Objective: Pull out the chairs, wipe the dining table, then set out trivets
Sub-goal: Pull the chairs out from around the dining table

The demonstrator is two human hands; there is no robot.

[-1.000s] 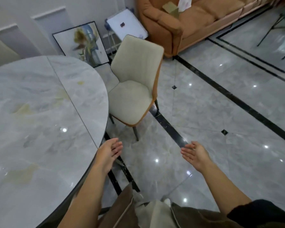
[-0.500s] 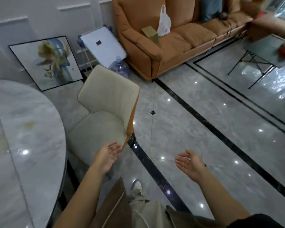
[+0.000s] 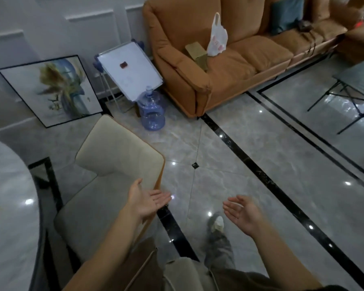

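The cream dining chair [image 3: 101,211] stands just beside the curved near edge of the marble worktop [image 3: 6,175]. Its seat front is turned toward that edge, with a narrow strip of floor between them. Its backrest [image 3: 118,152] is on the side away from the worktop. The chair's long axis, from seat front to backrest, runs outward from the worktop's edge and away from the person.

The left hand [image 3: 149,201] is much the nearer. It is palm up over the chair's orange side edge [image 3: 160,175], low down by the seat, with its fingers [image 3: 163,197] straight, apart and holding nothing. Whether it touches the edge cannot be told.

The right hand [image 3: 243,214] hangs over bare floor, well apart from the chair, with its fingers loose and empty.

The backrest lies ahead of and to the left of both hands. Judging by this, the pull would go to the person's right, away from the worktop, and the right hand must first cross over to the orange edge.
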